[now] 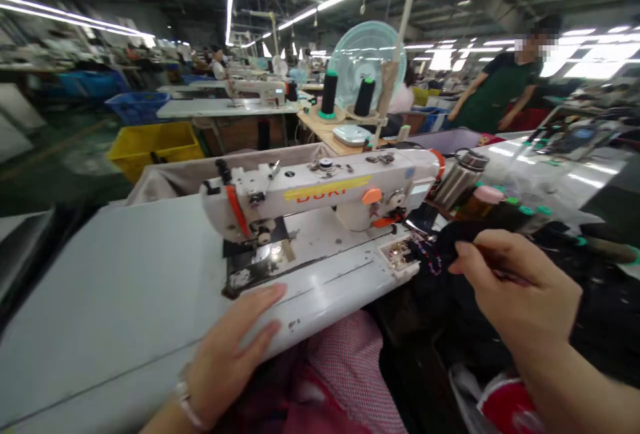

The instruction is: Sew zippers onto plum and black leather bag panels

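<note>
A white sewing machine (320, 197) stands on the grey table (110, 301) in front of me. My left hand (233, 347) lies flat with fingers stretched out on the table's front edge, just below the needle plate. My right hand (517, 287) is to the right of the machine, fingers curled on a piece of black fabric (463, 237) above a dark heap. A small tray of parts (397, 254) sits at the machine's right end.
A metal flask (457, 177) and several bottles with green caps (520, 214) stand right of the machine. Two black thread cones (330, 94) and a fan (367, 61) are behind. A person in a dark top (500, 91) stands far right. Yellow bin (153, 144) far left.
</note>
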The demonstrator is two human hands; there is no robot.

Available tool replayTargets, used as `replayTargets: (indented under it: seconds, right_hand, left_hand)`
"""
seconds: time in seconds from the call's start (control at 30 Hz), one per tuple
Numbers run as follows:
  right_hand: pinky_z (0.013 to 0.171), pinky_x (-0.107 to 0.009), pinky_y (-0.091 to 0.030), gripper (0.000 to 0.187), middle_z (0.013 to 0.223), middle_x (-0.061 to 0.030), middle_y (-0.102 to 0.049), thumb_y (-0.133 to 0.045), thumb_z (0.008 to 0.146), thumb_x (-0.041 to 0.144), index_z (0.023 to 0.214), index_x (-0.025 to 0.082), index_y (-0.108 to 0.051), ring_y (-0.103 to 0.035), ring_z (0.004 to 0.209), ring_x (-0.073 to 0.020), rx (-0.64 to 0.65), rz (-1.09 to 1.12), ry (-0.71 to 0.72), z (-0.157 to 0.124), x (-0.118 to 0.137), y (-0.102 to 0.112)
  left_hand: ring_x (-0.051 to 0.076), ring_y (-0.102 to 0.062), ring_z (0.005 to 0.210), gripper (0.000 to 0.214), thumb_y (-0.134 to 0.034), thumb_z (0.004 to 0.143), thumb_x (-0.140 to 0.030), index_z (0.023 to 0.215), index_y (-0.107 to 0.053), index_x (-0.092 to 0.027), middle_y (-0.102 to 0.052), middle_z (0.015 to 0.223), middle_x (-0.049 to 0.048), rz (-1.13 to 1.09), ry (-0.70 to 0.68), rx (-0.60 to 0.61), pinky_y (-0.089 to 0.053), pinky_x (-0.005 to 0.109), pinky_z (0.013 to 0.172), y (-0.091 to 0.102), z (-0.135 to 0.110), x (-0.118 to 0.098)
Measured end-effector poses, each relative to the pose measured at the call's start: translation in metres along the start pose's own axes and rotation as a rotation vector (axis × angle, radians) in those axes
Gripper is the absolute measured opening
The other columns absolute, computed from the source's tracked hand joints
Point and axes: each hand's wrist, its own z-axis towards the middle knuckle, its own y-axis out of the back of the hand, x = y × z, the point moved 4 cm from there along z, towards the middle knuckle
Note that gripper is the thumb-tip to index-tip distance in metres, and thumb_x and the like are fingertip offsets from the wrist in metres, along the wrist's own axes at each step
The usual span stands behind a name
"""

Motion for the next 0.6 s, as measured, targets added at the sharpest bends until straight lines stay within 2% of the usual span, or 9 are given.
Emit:
replayTargets:
  seconds: [0.03, 0.1, 0.17, 0.23, 0.33, 0.4, 0.47, 0.53, 0.6]
  right_hand:
    - [0.058, -0.03, -0.049, 0.016, 0.08, 0.0001, -0.064, -0.067, 0.082, 0.034, 0.095, 0.025, -0.062, -0.062, 0.063, -0.0167, 0.035, 0.122, -0.024, -0.008, 0.03, -0.015]
    - [0.048, -0.025, -0.046, 0.013, 0.068, 0.003, -0.062, -0.068, 0.082, 0.033, 0.087, 0.023, -0.062, -0.059, 0.052, -0.0137, 0.197, 0.392, -0.056, -0.021, 0.082, -0.048]
    - [0.045, -0.023, -0.046, 0.011, 0.06, 0.0045, -0.059, -0.065, 0.085, 0.031, 0.082, 0.022, -0.059, -0.057, 0.048, -0.0122, 0.415, 0.577, -0.085, -0.033, 0.117, -0.077]
    - [0.045, -0.022, -0.045, 0.008, 0.061, 0.0046, -0.059, -0.063, 0.086, 0.027, 0.086, 0.021, -0.058, -0.056, 0.049, -0.0113, 0.523, 0.65, -0.09, -0.038, 0.132, -0.094]
    - [0.061, -0.027, -0.052, 0.012, 0.089, -0.0036, -0.065, -0.061, 0.085, 0.016, 0.096, 0.021, -0.059, -0.063, 0.07, -0.0152, 0.381, 0.664, 0.122, -0.036, 0.137, -0.096]
    - [0.071, -0.029, -0.053, 0.028, 0.118, -0.0101, -0.059, -0.054, 0.085, 0.009, 0.111, 0.02, -0.059, -0.062, 0.086, -0.0172, 0.407, 0.646, 0.419, -0.04, 0.143, -0.095]
    - [0.069, -0.027, -0.053, 0.047, 0.138, -0.0118, -0.045, -0.042, 0.085, 0.003, 0.128, 0.02, -0.051, -0.062, 0.088, -0.0154, 0.6, 0.561, 0.709, -0.051, 0.15, -0.102]
    - [0.062, -0.027, -0.053, 0.059, 0.144, -0.01, -0.038, -0.034, 0.083, -0.001, 0.137, 0.022, -0.043, -0.062, 0.084, -0.0145, 0.726, 0.415, 0.871, -0.061, 0.15, -0.112]
    - [0.065, -0.032, -0.053, 0.057, 0.138, -0.0075, -0.047, -0.031, 0.084, 0.0, 0.134, 0.022, -0.047, -0.062, 0.086, -0.0181, 0.689, 0.293, 0.92, -0.066, 0.148, -0.121]
  left_hand:
    - [0.022, -0.048, 0.127, 0.055, -0.052, 0.089, -0.045, 0.139, -0.037, -0.028, -0.048, 0.139, 0.0048, -0.16, 0.036, 0.049, -0.041, 0.041, 0.108, -0.01, 0.004, -0.02]
    - [0.026, -0.042, 0.131, 0.085, -0.064, 0.075, -0.059, 0.144, -0.03, -0.022, -0.043, 0.143, 0.0102, -0.529, 0.096, 0.031, -0.035, 0.044, 0.112, -0.024, 0.015, -0.055]
    - [0.024, -0.06, 0.11, 0.058, -0.061, 0.081, -0.052, 0.127, -0.052, -0.017, -0.062, 0.12, 0.0116, -0.849, 0.254, 0.023, -0.048, 0.038, 0.098, -0.031, 0.022, -0.071]
    - [0.017, -0.068, 0.077, 0.035, -0.056, 0.088, -0.044, 0.101, -0.063, -0.013, -0.071, 0.088, 0.0092, -1.071, 0.467, 0.031, -0.056, 0.028, 0.073, -0.033, 0.019, -0.071]
    - [0.009, -0.058, 0.044, 0.033, -0.051, 0.091, -0.042, 0.094, -0.06, -0.011, -0.067, 0.066, 0.0053, -1.197, 0.661, 0.031, -0.043, 0.017, 0.044, -0.023, 0.002, -0.057]
    - [0.008, -0.054, 0.038, 0.032, -0.044, 0.094, -0.041, 0.099, -0.059, -0.013, -0.066, 0.064, 0.004, -1.08, 0.667, 0.042, -0.038, 0.016, 0.038, -0.013, -0.01, -0.046]
    - [0.011, -0.057, 0.044, 0.028, -0.041, 0.094, -0.035, 0.103, -0.06, -0.015, -0.068, 0.069, 0.0049, -0.713, 0.542, 0.013, -0.043, 0.02, 0.044, -0.001, -0.018, -0.038]
    - [0.016, -0.064, 0.059, 0.026, -0.042, 0.092, -0.025, 0.109, -0.06, -0.017, -0.069, 0.077, 0.007, -0.235, 0.329, -0.074, -0.05, 0.027, 0.057, 0.009, -0.024, -0.036]
    - [0.02, -0.066, 0.073, 0.032, -0.045, 0.089, -0.017, 0.118, -0.058, -0.018, -0.07, 0.086, 0.0085, 0.044, 0.181, -0.169, -0.052, 0.033, 0.068, 0.015, -0.028, -0.037]
